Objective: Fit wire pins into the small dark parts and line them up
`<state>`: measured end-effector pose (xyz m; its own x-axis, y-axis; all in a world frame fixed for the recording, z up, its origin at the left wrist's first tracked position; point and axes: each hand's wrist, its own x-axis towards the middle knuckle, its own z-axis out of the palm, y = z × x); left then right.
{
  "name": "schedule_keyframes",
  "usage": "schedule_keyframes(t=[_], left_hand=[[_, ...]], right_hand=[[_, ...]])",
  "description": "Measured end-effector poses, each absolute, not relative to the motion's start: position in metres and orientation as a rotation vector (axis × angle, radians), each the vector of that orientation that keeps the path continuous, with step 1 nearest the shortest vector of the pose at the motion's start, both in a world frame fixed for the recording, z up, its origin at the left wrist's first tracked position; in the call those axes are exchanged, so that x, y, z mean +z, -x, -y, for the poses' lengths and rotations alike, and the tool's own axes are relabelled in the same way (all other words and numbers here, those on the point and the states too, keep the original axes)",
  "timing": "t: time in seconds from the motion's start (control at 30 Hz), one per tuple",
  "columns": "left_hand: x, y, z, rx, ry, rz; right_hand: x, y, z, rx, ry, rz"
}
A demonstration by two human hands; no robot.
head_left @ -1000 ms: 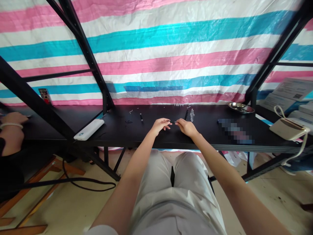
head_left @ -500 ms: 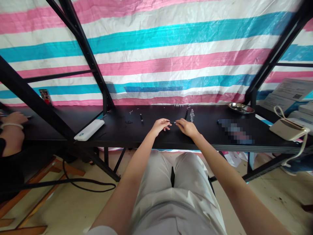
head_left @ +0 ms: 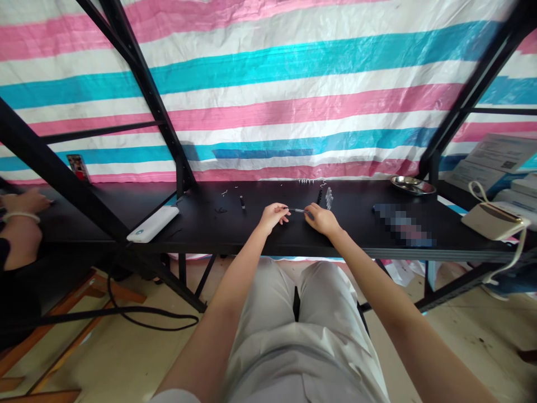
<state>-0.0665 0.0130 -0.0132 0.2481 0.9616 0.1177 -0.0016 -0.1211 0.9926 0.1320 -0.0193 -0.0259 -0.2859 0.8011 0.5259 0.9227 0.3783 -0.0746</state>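
Observation:
Between my two hands runs a slim pen (head_left: 297,210), dark toward the left and clear-grey toward the right. My left hand (head_left: 273,217) pinches its dark end with thumb and fingertips, the other fingers curled loosely. Closed around the clear end is my right hand (head_left: 321,219), just above the black table (head_left: 210,229). Beyond the right hand lie a bundle of clear tubes (head_left: 329,198) and a row of small black pieces (head_left: 319,197). Several tiny white pieces (head_left: 306,181) line the table's back edge. A short black-and-white piece (head_left: 242,202) is left of my hands.
A white power bank (head_left: 153,224) lies by the left frame post. To the right are a metal dish (head_left: 413,185), a blurred-out object (head_left: 403,225) and a cream bag (head_left: 495,220). Another person's hand (head_left: 25,202) rests at the far left. Black threads (head_left: 220,210) lie on the table.
My hands have drawn slightly apart, and more of the pen shows between them, now with a clear-grey stretch. The things on the table look unmoved.

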Motion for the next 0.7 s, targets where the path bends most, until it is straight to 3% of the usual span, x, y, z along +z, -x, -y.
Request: schedule_keyframes(t=[0.27, 0.5, 0.7], left_hand=[[-0.019, 0.068, -0.017, 1.195, -1.420, -1.015], [-0.012, 0.063, -0.005, 1.009, -1.617, -0.902], [-0.008, 0.064, -0.001, 0.873, -1.693, -0.881]], right_hand=[[-0.024, -0.131, 0.021, -0.343, 1.557, 2.070], [-0.023, -0.129, 0.026, -0.368, 1.199, 2.259], [-0.023, -0.130, 0.024, -0.332, 1.160, 2.340]])
